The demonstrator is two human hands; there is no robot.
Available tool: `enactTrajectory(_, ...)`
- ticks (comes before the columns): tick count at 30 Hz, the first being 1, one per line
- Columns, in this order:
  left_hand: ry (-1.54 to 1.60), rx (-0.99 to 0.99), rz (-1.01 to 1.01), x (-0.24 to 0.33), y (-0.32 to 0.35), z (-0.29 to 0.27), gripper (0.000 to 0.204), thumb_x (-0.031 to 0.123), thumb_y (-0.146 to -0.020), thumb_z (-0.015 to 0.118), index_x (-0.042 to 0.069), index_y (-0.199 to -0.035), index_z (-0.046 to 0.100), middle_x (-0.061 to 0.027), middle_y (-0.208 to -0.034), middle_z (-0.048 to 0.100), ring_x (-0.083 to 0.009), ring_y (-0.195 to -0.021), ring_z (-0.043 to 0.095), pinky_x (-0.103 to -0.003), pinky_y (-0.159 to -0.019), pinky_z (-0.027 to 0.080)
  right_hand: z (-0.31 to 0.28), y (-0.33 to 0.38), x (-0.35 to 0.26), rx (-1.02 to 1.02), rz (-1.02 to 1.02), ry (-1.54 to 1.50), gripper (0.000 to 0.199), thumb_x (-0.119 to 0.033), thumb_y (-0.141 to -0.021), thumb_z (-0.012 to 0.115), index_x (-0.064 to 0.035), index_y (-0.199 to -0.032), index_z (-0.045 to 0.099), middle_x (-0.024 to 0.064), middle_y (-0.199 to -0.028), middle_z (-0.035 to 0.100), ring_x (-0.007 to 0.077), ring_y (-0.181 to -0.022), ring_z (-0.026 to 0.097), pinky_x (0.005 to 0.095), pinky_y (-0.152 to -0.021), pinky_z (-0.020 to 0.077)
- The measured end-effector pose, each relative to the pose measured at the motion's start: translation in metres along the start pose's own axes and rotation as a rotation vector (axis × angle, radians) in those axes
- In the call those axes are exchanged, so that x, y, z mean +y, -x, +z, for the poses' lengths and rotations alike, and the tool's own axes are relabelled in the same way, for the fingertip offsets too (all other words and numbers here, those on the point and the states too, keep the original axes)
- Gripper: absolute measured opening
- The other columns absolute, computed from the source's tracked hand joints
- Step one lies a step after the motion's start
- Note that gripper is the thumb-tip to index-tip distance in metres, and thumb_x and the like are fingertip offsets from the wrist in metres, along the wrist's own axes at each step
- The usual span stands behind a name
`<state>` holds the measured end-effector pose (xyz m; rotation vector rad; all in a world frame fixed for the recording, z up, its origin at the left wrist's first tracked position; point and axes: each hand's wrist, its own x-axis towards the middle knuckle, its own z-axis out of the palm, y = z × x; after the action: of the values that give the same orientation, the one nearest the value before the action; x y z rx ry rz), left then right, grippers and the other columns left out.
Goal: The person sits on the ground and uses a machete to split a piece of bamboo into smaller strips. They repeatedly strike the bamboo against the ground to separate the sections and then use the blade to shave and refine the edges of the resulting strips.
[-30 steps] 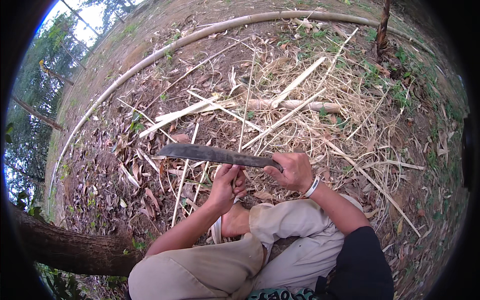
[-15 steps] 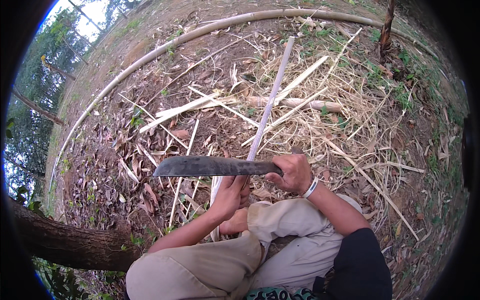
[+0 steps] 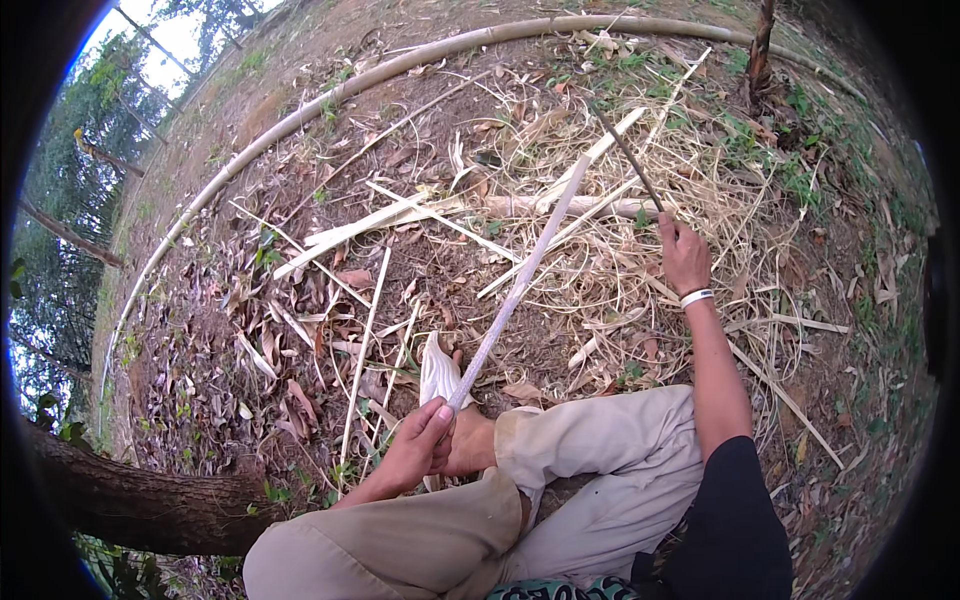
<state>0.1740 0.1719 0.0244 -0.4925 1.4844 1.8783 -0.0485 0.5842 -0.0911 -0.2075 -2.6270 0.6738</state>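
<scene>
The person sits on the ground with legs folded. The left hand (image 3: pixel 415 445) grips the near end of a long pale bamboo strip (image 3: pixel 525 265); the fingers are curled shut around it and the thumb (image 3: pixel 440 413) is pressed along its upper face. The grip lies just beside the bare foot (image 3: pixel 470 445).

From the left-hand fingers the strip runs up and away to the right. Its long axis is a diagonal, and its far end lies well out over the pile of dry shavings (image 3: pixel 620 250). No second support is visible along its length.

The right hand (image 3: pixel 685 258) is raised, well apart from the strip and to the right of its far half. Its fingers are closed around the handle of a knife (image 3: pixel 630 160), whose dark blade shows edge-on as a thin line rising up and to the left from the fist. A white wristband (image 3: pixel 697 296) sits below this hand.

The left hand is the only one in contact with the strip. The blade stands off to the right of the strip's axis, not touching it.

Loose split slats (image 3: pixel 360 225) lie beyond the left-hand fingers. A long curved bamboo pole (image 3: pixel 330 100) borders the far ground.
</scene>
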Motion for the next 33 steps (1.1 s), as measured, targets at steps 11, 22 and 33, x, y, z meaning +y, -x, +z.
enactTrajectory(11, 0.023, 0.085, 0.241, 0.047, -0.056, 0.024, 0.024, 0.027, -0.105, 0.043, 0.006, -0.101, 0.052, 0.0083, -0.058, 0.03, -0.0013, -0.043, 0.023, -0.021, -0.037, 0.016, -0.028, 0.107, -0.149, -0.333, -0.523, -0.369, 0.056, -0.06, -0.094, 0.048, -0.0095, -0.071, 0.056, 0.0099, -0.053, 0.054, 0.0306, -0.047, 0.057, 0.0417, -0.043, 0.0411)
enactTrajectory(22, -0.06, 0.029, 0.223, 0.024, -0.037, 0.021, 0.017, 0.03, -0.105, 0.043, 0.015, -0.098, 0.043, 0.0074, -0.063, 0.033, -0.0025, -0.047, 0.026, -0.02, -0.042, 0.021, -0.015, 0.116, -0.145, -0.224, -0.86, -0.396, 0.061, -0.067, -0.089, 0.051, -0.01, -0.067, 0.054, 0.0074, -0.053, 0.055, 0.0258, -0.046, 0.059, 0.0379, -0.046, 0.0464)
enactTrajectory(33, 0.084, 0.01, 0.163, 0.032, -0.029, 0.009, 0.023, 0.026, -0.105, 0.042, 0.007, -0.094, 0.049, 0.0068, -0.057, 0.031, -0.0032, -0.041, 0.024, -0.02, -0.037, 0.018, 0.008, 0.01, 0.039, -0.134, 0.359, -0.361, 0.071, -0.061, -0.099, 0.038, -0.0049, -0.061, 0.059, 0.0043, -0.052, 0.048, 0.0177, -0.05, 0.05, 0.0368, -0.054, 0.0406)
